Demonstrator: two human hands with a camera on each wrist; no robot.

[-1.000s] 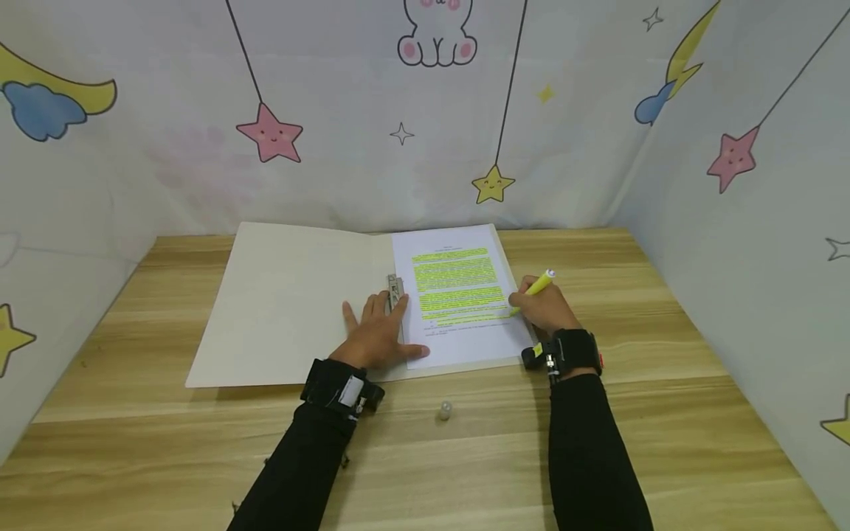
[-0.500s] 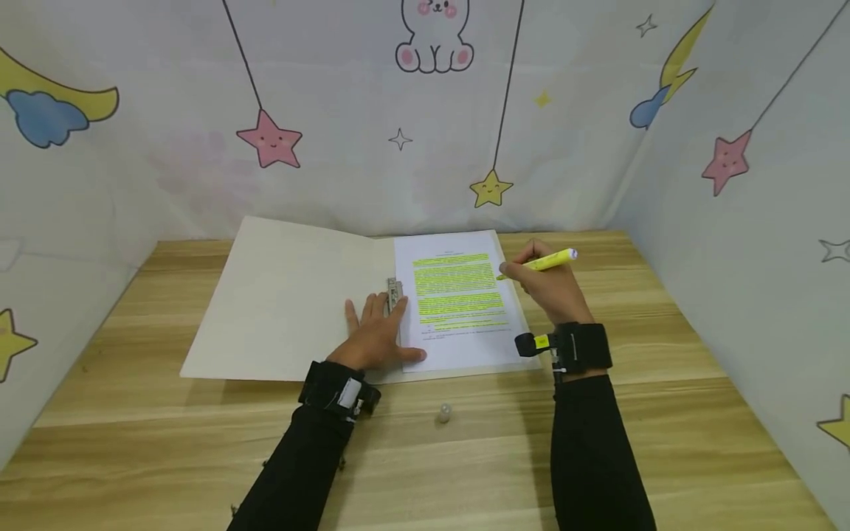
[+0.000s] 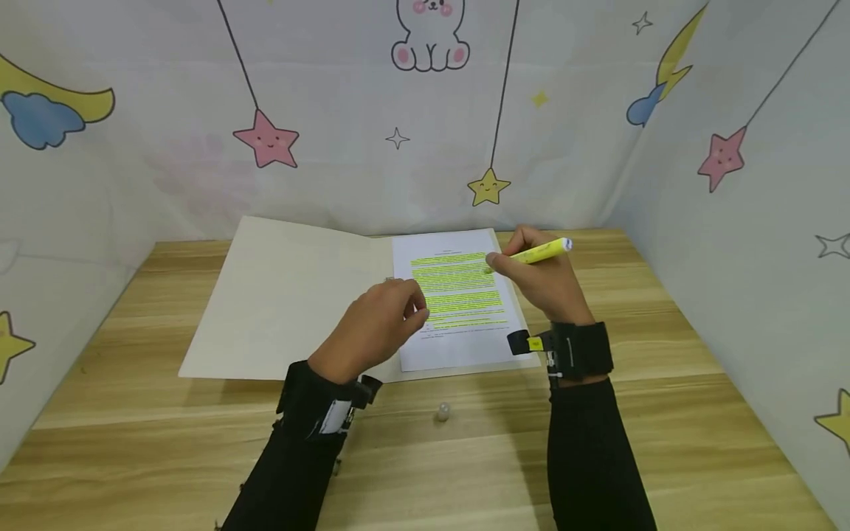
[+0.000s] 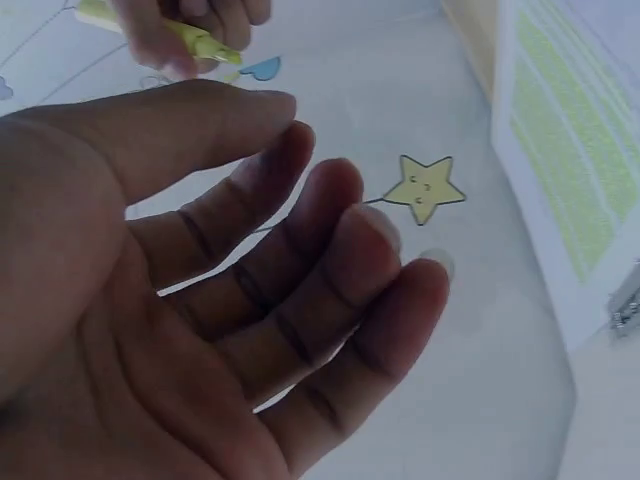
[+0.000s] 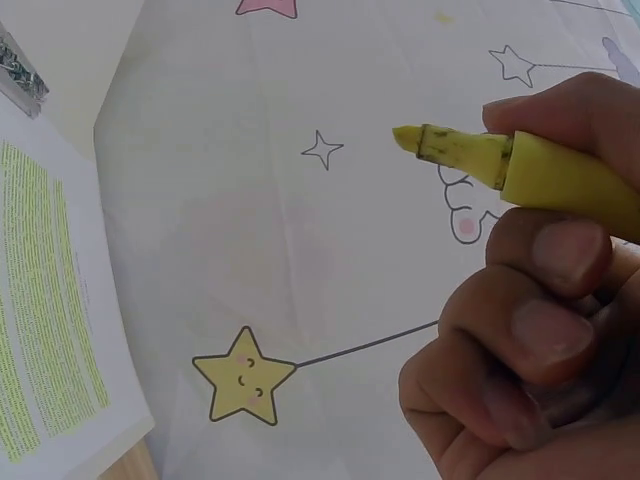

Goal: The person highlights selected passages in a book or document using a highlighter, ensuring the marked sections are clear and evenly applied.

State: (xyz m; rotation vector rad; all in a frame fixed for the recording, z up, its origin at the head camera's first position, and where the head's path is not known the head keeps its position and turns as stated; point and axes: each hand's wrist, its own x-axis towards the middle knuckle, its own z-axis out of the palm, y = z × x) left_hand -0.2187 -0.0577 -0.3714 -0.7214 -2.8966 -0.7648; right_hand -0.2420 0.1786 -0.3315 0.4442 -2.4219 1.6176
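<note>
My right hand (image 3: 554, 284) grips a yellow highlighter (image 3: 541, 251) above the right side of a printed sheet (image 3: 458, 354). In the right wrist view the highlighter's uncapped tip (image 5: 405, 138) points away from the fingers. Most lines on the sheet are marked yellow; the lowest ones are plain. The sheet lies in an opened cream folder (image 3: 285, 295), whose metal clip (image 5: 20, 78) is mostly hidden in the head view. My left hand (image 3: 372, 324) hovers over the folder's middle. Its fingers (image 4: 340, 260) are loosely bent, the thumb is close to the index finger, and nothing is held.
On the wooden table (image 3: 465, 472), in front of the folder, stands a small pale round-topped piece (image 3: 443, 411), too small to identify. A white cloth wall (image 3: 345, 177) printed with stars closes off the back, and similar walls flank both sides.
My left hand has lifted off the folder and sheet, its spread fingers now bent together. The right hand has raised the highlighter from the lower marked lines and moved it up the sheet.
</note>
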